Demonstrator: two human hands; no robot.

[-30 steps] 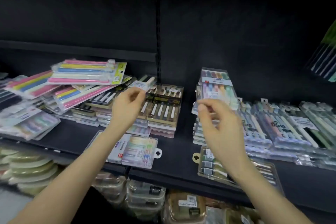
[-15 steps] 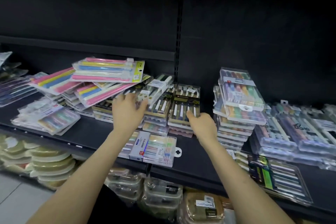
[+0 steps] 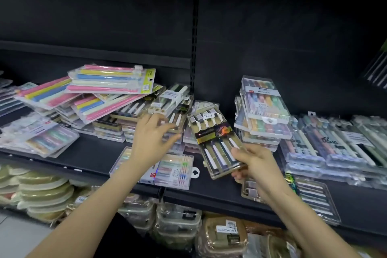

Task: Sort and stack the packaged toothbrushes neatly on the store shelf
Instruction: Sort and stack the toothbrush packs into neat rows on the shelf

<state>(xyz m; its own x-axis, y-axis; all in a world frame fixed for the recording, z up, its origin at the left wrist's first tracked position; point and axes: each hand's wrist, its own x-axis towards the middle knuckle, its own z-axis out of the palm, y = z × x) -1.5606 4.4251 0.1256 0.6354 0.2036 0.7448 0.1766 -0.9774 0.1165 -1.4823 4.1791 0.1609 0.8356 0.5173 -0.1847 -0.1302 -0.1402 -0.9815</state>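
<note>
Right hand: the near end of a gold-and-black toothbrush pack is gripped, with the thumb laid on top and the fingers curled beneath.
Held pack: it is kept tilted above the black shelf, between the middle stack and the pastel stack, with the brush heads pointed far.
Left hand: the fingers are spread and loosely extended, and nothing is held; whether the packs below are touched cannot be told.
Middle stack: gold-edged packs are piled unevenly, just beyond the left hand.
Striped packs: pink, yellow and blue packs are heaped askew at the far left, partly over the middle stack.
Pastel stack: clear cases are piled to the right of the held pack.
Flat pack: it is laid at the near shelf edge, partly under the left wrist.
Right-side packs: pale packs are stacked in rows.
Lower shelf: wrapped goods are stored beneath.
</note>
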